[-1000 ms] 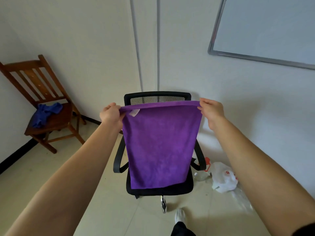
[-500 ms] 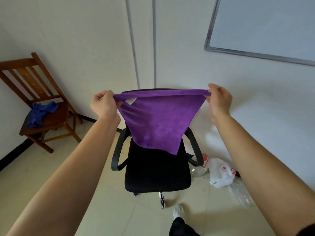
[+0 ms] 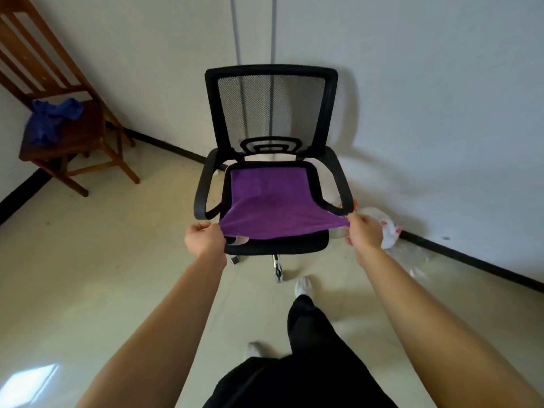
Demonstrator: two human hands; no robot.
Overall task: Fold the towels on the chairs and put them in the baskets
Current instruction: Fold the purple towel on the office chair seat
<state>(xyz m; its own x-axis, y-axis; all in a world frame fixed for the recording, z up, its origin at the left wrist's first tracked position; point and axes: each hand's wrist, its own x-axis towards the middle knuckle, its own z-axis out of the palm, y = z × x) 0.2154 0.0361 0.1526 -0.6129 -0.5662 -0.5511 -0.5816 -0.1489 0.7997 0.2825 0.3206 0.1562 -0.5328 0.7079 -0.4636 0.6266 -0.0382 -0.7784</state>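
Your left hand (image 3: 203, 238) and right hand (image 3: 363, 231) each pinch a near corner of the towel (image 3: 273, 198), the rest spread on the seat (image 3: 276, 245), so an uneven tug could skew it or drag it off the front.

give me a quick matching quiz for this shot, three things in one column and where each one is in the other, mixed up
1 purple towel
2 blue towel
3 white bag

a heaped on the wooden chair
b on the floor
c spread over the office chair seat

Pairs: 1-c, 2-a, 3-b
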